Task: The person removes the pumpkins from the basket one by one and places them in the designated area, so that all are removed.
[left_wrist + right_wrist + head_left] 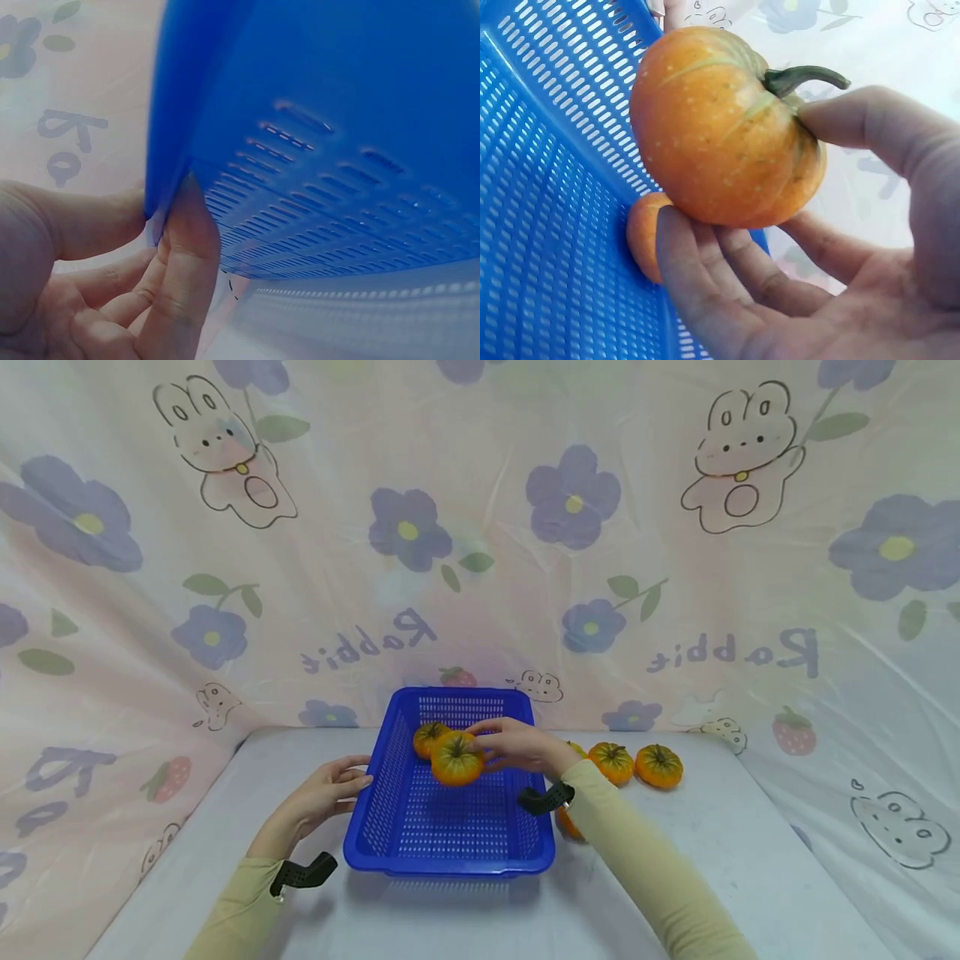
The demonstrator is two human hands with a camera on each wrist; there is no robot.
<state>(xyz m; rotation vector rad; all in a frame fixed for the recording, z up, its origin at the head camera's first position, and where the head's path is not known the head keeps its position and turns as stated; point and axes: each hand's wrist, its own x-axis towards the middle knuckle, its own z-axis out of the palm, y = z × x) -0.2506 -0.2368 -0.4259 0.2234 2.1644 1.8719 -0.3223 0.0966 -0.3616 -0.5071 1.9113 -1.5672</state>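
My right hand (pixel 517 745) holds a small orange pumpkin (pixel 457 760) with a green top over the blue plastic basket (pixel 450 865). In the right wrist view the thumb presses beside the dark stem of this pumpkin (pixel 720 135), and the fingers curl under it. Another pumpkin (pixel 428 737) lies inside at the basket's back left, partly covered by the held one. At the basket's left rim is my left hand (pixel 318 793); the left wrist view shows its thumb and fingers (pixel 191 255) pinching the rim.
Right of the basket several more pumpkins lie on the white table (pixel 712 860), among them one at the far right (pixel 659 766) and one beside it (pixel 611 763). My right forearm partly covers others. Behind the table hangs a patterned cloth (pixel 495 568).
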